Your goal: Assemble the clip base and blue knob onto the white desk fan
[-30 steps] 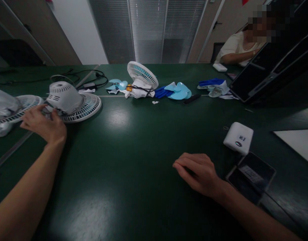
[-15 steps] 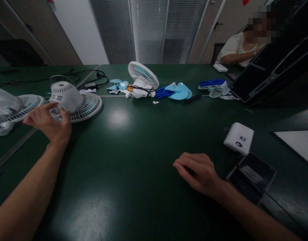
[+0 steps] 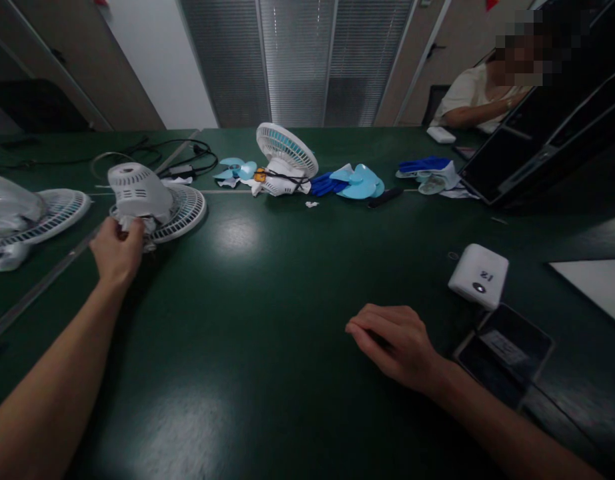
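Note:
At the left, my left hand point(image 3: 118, 252) is closed, thumb and fingers pinching a whitish part at the near side of a white fan point(image 3: 140, 193). That fan lies grille-down, its motor housing upward; my fingers partly hide the gripped part. My right hand point(image 3: 392, 343) rests on the green table point(image 3: 267, 320), fingers curled together, with nothing visible in them. Another white fan point(image 3: 17, 210) lies farther left, cut off by the picture's edge.
Along the back sit a tilted small fan point(image 3: 286, 150), light-blue fan blades point(image 3: 360, 182), a black strip point(image 3: 386, 197) and blue-white gloves point(image 3: 430, 173). Near my right arm are a white box point(image 3: 479, 275) and a dark device point(image 3: 505, 353) with a cable. A person point(image 3: 480, 100) sits behind a black case point(image 3: 542, 127).
My left hand has moved right from between the two left fans and closed on the nearer fan's near side, whose housing shifted slightly right. My right hand has stayed still.

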Tool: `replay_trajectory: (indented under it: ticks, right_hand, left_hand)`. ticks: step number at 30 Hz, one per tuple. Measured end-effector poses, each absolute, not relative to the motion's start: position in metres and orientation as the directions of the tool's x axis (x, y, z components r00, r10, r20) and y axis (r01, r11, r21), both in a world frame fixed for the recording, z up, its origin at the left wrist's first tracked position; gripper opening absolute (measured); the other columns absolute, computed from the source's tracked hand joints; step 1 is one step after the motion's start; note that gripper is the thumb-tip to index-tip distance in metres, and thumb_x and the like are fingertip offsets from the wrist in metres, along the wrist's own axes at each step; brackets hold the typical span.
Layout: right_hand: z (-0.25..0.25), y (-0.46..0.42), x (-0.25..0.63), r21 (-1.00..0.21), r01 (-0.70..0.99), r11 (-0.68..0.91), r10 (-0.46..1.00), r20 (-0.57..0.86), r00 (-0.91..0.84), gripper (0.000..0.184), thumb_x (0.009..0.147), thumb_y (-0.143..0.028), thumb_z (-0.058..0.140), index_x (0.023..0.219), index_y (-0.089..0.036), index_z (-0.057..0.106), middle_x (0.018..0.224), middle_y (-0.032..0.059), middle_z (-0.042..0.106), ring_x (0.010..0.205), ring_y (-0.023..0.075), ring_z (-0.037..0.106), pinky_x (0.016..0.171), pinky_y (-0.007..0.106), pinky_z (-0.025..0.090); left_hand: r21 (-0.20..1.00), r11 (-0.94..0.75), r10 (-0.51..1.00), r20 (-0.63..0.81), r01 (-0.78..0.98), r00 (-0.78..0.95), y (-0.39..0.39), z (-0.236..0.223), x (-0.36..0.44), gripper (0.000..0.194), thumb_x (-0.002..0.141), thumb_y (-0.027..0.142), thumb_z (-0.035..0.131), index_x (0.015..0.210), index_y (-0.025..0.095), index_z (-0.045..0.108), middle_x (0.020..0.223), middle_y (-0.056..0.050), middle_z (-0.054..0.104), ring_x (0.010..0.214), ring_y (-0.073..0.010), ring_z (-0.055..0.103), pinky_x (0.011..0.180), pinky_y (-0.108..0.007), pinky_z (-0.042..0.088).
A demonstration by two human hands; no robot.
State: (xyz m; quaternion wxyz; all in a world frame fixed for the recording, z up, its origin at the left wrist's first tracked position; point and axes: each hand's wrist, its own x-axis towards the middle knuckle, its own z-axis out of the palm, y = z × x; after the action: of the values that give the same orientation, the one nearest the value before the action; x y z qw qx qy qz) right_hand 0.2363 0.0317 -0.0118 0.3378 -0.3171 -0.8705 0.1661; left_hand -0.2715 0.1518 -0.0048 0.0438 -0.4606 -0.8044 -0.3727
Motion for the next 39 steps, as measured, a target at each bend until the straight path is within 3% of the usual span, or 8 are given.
replay_trajectory:
  ticks: [5, 11, 16, 20, 25, 30, 35, 39]
  right_hand:
    - [-0.016, 0.031, 0.238, -0.511, 0.441, 0.738, 0.669, 0.468, -0.577, 0.016, 0.1, -0.019, 0.053, 0.094, -0.016, 0.067, 0.074, -0.0007, 0.063, 0.061, 0.0094, 0.056, 0.057, 0.025, 0.039]
    - [-0.017, 0.031, 0.236, -0.534, 0.431, 0.727, 0.675, 0.445, -0.588, 0.016, 0.101, -0.019, 0.053, 0.094, -0.016, 0.067, 0.074, -0.0008, 0.062, 0.062, 0.0096, 0.055, 0.057, 0.025, 0.037]
    - [-0.017, 0.032, 0.236, -0.55, 0.433, 0.715, 0.685, 0.427, -0.59, 0.017, 0.101, -0.019, 0.053, 0.093, -0.016, 0.067, 0.073, -0.001, 0.061, 0.062, 0.0093, 0.056, 0.057, 0.025, 0.038]
    - [-0.015, 0.03, 0.234, -0.511, 0.471, 0.719, 0.682, 0.384, -0.623, 0.015, 0.102, -0.022, 0.052, 0.104, -0.019, 0.066, 0.085, 0.0002, 0.067, 0.071, 0.0104, 0.062, 0.063, 0.025, 0.043]
    - [-0.011, 0.02, 0.222, -0.301, 0.531, 0.792, 0.61, 0.343, -0.714, 0.033, 0.104, -0.028, 0.051, 0.136, -0.024, 0.055, 0.129, 0.0049, 0.065, 0.101, 0.0157, 0.068, 0.071, 0.028, 0.049]
    - [-0.012, 0.015, 0.211, -0.127, 0.527, 0.84, 0.538, 0.321, -0.78, 0.027, 0.103, -0.028, 0.049, 0.126, -0.021, 0.06, 0.118, 0.0047, 0.069, 0.094, 0.0199, 0.067, 0.066, 0.032, 0.049]
    - [-0.018, 0.017, 0.21, -0.106, 0.558, 0.823, 0.56, 0.313, -0.767, 0.019, 0.103, -0.034, 0.052, 0.11, -0.02, 0.064, 0.109, 0.0027, 0.071, 0.097, 0.0201, 0.065, 0.066, 0.032, 0.048]
    - [-0.018, 0.017, 0.21, -0.105, 0.54, 0.835, 0.542, 0.331, -0.773, 0.026, 0.102, -0.036, 0.055, 0.122, -0.021, 0.061, 0.115, 0.0013, 0.07, 0.099, 0.0199, 0.065, 0.068, 0.033, 0.049]
  left_hand:
    - [0.527, 0.24, 0.795, 0.374, 0.815, -0.477, 0.152, -0.002, -0.242, 0.043, 0.093, 0.044, 0.059, 0.119, 0.011, 0.065, 0.094, -0.003, 0.07, 0.082, -0.0206, 0.06, 0.07, -0.026, 0.041]
    - [0.512, 0.117, 0.885, 0.335, 0.851, -0.323, 0.151, -0.002, -0.192, 0.044, 0.092, 0.045, 0.058, 0.119, 0.011, 0.068, 0.094, -0.008, 0.072, 0.083, -0.0247, 0.065, 0.069, -0.029, 0.044]
    - [0.536, -0.052, 0.959, 0.263, 0.843, -0.108, 0.136, -0.001, -0.134, 0.04, 0.093, 0.049, 0.058, 0.114, 0.017, 0.07, 0.087, -0.006, 0.072, 0.073, -0.0228, 0.066, 0.064, -0.029, 0.045]
    - [0.622, -0.224, 0.971, 0.206, 0.751, 0.119, 0.106, 0.0, -0.075, 0.036, 0.096, 0.046, 0.056, 0.114, 0.017, 0.066, 0.084, -0.005, 0.069, 0.068, -0.0207, 0.061, 0.061, -0.03, 0.044]
    - [0.754, -0.301, 0.943, 0.143, 0.584, 0.302, 0.062, 0.003, -0.017, 0.025, 0.1, 0.04, 0.055, 0.111, 0.017, 0.061, 0.092, -0.005, 0.068, 0.078, -0.0204, 0.062, 0.069, -0.031, 0.047]
    - [0.896, -0.273, 0.856, 0.059, 0.351, 0.514, 0.041, 0.007, -0.001, 0.022, 0.104, 0.034, 0.048, 0.118, 0.019, 0.055, 0.1, -0.006, 0.065, 0.087, -0.0208, 0.06, 0.079, -0.034, 0.05]
    - [0.958, -0.212, 0.797, 0.056, 0.191, 0.602, 0.034, 0.001, -0.002, 0.024, 0.101, 0.019, 0.045, 0.125, 0.019, 0.049, 0.113, -0.008, 0.06, 0.102, -0.0212, 0.056, 0.094, -0.036, 0.047]
    - [0.977, -0.169, 0.796, 0.057, 0.131, 0.603, 0.037, -0.008, -0.005, 0.034, 0.096, 0.011, 0.04, 0.127, 0.019, 0.049, 0.114, -0.007, 0.059, 0.102, -0.0204, 0.055, 0.093, -0.035, 0.048]
